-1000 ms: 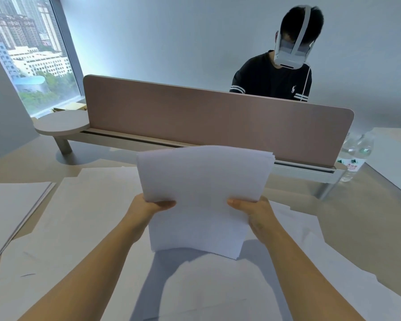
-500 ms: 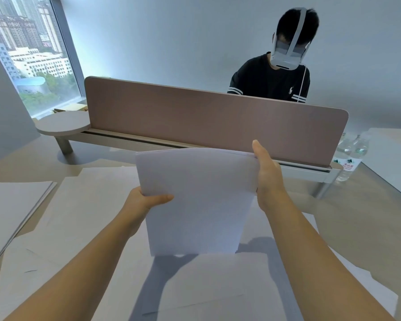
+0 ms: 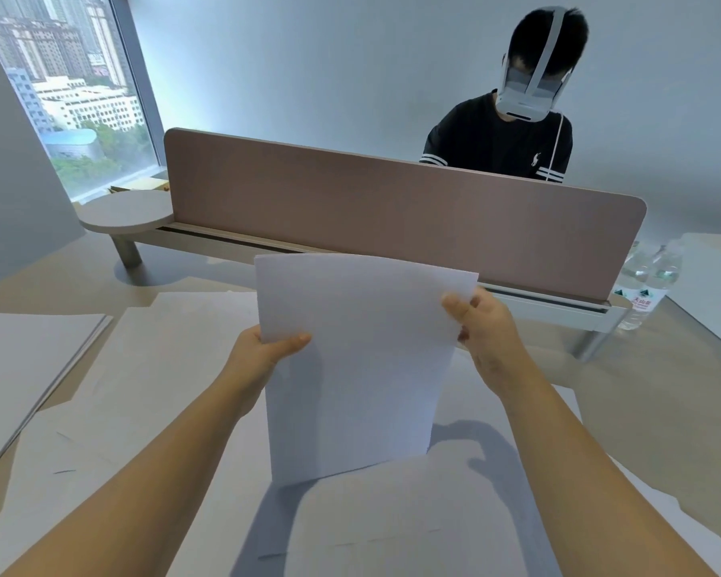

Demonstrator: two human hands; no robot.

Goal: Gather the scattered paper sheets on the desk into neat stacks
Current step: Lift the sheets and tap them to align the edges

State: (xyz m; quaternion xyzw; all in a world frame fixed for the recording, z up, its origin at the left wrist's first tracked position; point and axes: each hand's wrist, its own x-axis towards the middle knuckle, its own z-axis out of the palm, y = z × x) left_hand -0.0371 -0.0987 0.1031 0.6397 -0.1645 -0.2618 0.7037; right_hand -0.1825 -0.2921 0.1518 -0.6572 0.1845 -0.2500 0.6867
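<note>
I hold a bundle of white paper sheets [image 3: 359, 368] upright over the desk, its lower edge standing on the loose sheets [image 3: 150, 393] spread below. My left hand [image 3: 263, 356] grips the bundle's left edge, thumb on the front. My right hand [image 3: 481, 326] pinches the upper right edge, thumb in front and fingers behind. A neat stack of sheets [image 3: 21, 368] lies flat at the far left. More scattered sheets [image 3: 413, 522] overlap near the front edge.
A brown divider panel [image 3: 392, 210] on a grey rail runs across the desk behind the bundle. A person in a black shirt [image 3: 500, 139] sits beyond it. Water bottles [image 3: 646, 285] stand at the right, beside more paper [image 3: 708, 281]. A round shelf [image 3: 125, 210] sits far left.
My right hand has dropped from the bundle's top right corner to pinch its right edge. The bundle stands a little more upright; my left hand keeps its grip.
</note>
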